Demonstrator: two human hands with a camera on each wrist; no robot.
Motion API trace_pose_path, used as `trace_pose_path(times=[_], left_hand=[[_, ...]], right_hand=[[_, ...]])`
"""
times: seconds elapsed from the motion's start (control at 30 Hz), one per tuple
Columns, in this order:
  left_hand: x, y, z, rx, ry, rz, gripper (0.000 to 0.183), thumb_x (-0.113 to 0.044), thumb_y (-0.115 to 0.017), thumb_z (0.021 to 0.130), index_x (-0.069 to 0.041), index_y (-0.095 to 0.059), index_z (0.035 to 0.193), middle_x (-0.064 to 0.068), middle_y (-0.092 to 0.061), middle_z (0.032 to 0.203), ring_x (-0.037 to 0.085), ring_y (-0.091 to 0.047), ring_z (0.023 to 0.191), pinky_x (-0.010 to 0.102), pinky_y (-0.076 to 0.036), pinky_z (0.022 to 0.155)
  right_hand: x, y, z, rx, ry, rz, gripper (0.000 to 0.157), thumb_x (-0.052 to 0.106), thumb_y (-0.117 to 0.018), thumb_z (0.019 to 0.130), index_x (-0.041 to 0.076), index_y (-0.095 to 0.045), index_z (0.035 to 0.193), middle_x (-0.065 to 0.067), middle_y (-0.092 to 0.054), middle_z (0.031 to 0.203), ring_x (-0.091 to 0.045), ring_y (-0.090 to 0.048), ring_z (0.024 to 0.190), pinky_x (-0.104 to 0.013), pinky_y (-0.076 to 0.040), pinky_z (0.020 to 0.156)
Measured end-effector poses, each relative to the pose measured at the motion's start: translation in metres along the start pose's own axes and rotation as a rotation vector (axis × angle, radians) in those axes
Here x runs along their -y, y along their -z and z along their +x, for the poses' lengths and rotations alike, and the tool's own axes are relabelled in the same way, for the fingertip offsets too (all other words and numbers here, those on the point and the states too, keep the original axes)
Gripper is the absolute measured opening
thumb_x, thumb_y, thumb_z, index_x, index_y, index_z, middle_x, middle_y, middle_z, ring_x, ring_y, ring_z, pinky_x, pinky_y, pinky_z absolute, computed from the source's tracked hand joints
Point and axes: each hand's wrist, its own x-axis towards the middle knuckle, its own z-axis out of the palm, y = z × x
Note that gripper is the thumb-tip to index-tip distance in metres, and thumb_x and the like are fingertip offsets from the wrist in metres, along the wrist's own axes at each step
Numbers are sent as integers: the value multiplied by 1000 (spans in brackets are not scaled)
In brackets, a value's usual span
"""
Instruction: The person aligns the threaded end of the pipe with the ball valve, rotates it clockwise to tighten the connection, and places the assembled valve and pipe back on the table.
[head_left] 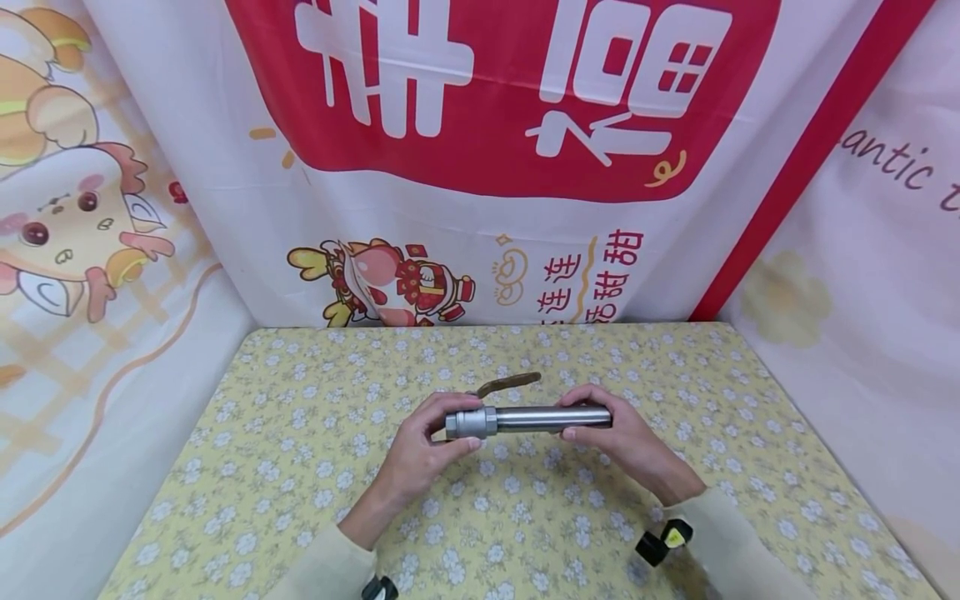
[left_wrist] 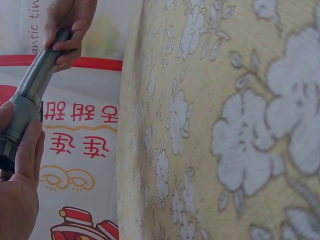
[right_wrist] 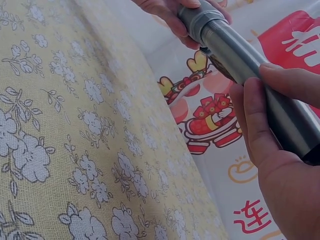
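A silver ball valve (head_left: 471,423) and a smooth steel pipe (head_left: 528,418) are joined end to end, held level above the table. My left hand (head_left: 422,443) grips the valve body between thumb and fingers. At the pipe's far right end, my right hand (head_left: 628,435) holds it, thumb on the near side. The valve's brown lever handle (head_left: 510,383) sticks out behind, pointing right. Some thread (right_wrist: 214,26) shows at the joint in the right wrist view. The left wrist view shows the valve's open end (left_wrist: 7,152) beside the left hand.
A yellow flowered cloth (head_left: 300,483) covers the table. Printed white curtains (head_left: 600,221) hang at the back and on both sides. Black straps with small devices (head_left: 663,542) sit at the wrists over light sleeves.
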Motion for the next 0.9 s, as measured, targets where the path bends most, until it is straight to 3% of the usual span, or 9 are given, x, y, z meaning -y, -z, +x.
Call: trace_pose_path(times=[0.4, 0.57, 0.9], left_hand=[[0, 0, -1, 2, -11, -5, 50, -11, -87, 91, -18, -73, 138, 8, -63, 146, 26, -63, 122, 36, -62, 101], [0, 0, -1, 2, -15, -20, 51, -9, -87, 91, -16, -72, 139, 9, -62, 147, 27, -63, 122, 32, -62, 100], [1, 1, -1, -3, -18, -27, 49, -9, -87, 92, -17, -73, 138, 8, -62, 148, 25, -62, 124, 30, -61, 100]], right_hand=[[2, 0, 0, -25, -22, -21, 44, 10, -77, 102, -4, -60, 139, -17, -59, 138, -25, -75, 111, -38, -66, 94], [4, 0, 1, -37, -40, -16, 50, 12, -76, 103, -9, -55, 143, -20, -59, 139, -28, -78, 111, -49, -65, 100], [6, -3, 3, -77, -87, -24, 41, 19, -78, 103, 0, -63, 137, -24, -60, 138, -29, -79, 110, -57, -62, 104]])
